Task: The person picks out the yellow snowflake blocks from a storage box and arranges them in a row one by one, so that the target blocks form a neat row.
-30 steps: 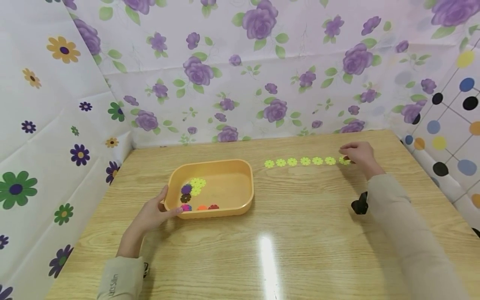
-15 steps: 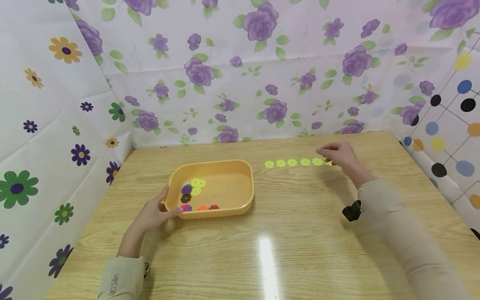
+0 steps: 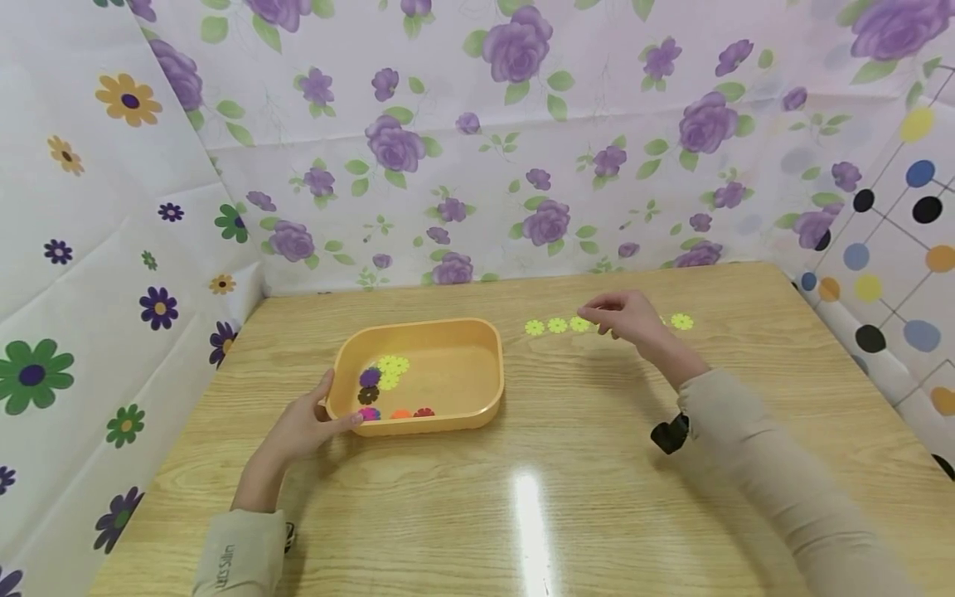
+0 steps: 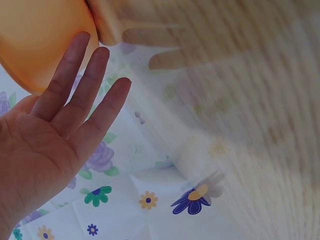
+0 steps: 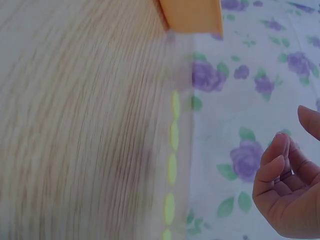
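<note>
My left hand grips the left front corner of an orange plastic basin, thumb over its rim. In the left wrist view, three fingers extend straight beside the basin's outer wall. My right hand hovers above a row of yellow-green flower-shaped discs, hiding the middle of the row. Its fingers are loosely bent, the thumb stands apart, and nothing is between them in the right wrist view. Inside the basin lie more yellow discs, plus a purple disc, a dark brown one, and pink, orange and red ones near the front wall.
The wood-grain table carries the basin and the row of discs. Flowered cloth hangs behind the table, with further patterned cloths at both sides. A black wrist camera sits under my right forearm.
My right hand has moved left along the row, away from its right end, uncovering the last yellow disc there. My left hand and the basin have stayed in place.
</note>
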`<state>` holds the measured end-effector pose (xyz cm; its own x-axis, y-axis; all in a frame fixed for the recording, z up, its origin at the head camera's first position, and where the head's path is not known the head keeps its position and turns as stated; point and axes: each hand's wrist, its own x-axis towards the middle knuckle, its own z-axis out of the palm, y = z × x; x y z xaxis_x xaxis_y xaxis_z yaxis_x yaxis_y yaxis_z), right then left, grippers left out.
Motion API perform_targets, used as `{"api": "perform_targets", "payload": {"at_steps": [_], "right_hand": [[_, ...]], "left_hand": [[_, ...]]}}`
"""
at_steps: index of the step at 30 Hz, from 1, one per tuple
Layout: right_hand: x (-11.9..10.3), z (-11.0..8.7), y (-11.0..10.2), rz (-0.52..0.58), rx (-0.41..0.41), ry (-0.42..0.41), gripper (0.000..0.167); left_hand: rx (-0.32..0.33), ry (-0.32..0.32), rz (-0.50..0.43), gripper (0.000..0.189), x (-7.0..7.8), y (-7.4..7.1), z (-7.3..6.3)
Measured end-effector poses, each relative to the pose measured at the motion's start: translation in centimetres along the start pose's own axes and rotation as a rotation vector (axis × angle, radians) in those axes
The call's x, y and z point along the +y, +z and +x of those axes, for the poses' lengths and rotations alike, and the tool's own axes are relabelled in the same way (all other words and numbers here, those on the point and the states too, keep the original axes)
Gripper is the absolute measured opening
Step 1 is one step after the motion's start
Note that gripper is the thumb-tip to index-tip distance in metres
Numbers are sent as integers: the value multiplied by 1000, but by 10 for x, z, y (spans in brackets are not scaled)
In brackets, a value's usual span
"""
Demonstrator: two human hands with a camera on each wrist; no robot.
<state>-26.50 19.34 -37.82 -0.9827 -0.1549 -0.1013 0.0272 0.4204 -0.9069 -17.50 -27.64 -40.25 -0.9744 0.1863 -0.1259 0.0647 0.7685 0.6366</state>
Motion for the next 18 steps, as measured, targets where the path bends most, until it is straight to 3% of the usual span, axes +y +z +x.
{"api": "perform_targets", "payload": {"at_steps": [18], "right_hand": [[-32, -4, 84, 70, -156, -100, 23]], "left_hand": [[-4, -7, -15, 96, 4, -1, -1]]}}
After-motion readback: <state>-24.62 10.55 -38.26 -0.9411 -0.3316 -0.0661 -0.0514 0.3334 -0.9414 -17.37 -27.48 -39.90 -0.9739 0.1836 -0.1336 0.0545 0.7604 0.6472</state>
